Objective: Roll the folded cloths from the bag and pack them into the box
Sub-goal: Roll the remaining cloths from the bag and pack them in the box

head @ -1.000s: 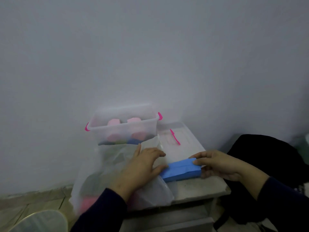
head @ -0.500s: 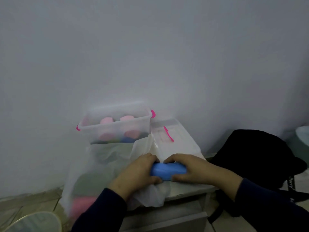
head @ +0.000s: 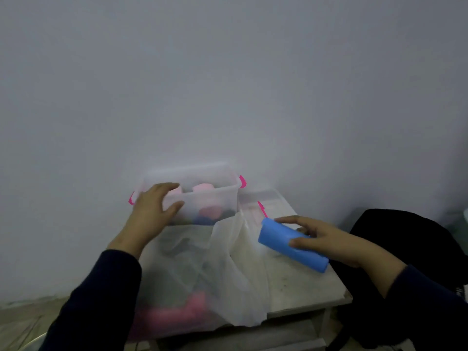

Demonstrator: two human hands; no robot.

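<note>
A clear plastic box (head: 212, 198) with pink latches stands against the wall and holds pink and blue rolled cloths. My left hand (head: 154, 206) grips its near left rim, fingers over the edge. My right hand (head: 314, 236) holds a rolled blue cloth (head: 281, 239) just above the table, to the right of the box. In front of the box lies a translucent white bag (head: 222, 279) with pink cloths showing through its lower part.
The box's clear lid (head: 263, 203) with a pink latch lies flat behind the blue roll. Everything rests on a small white table (head: 304, 287) against a grey wall. A black bag (head: 405, 239) sits at the right, below table level.
The blue cloth went from a flat folded strip to a tight roll. My left hand left it and moved up to the box rim; my right hand now holds the roll alone.
</note>
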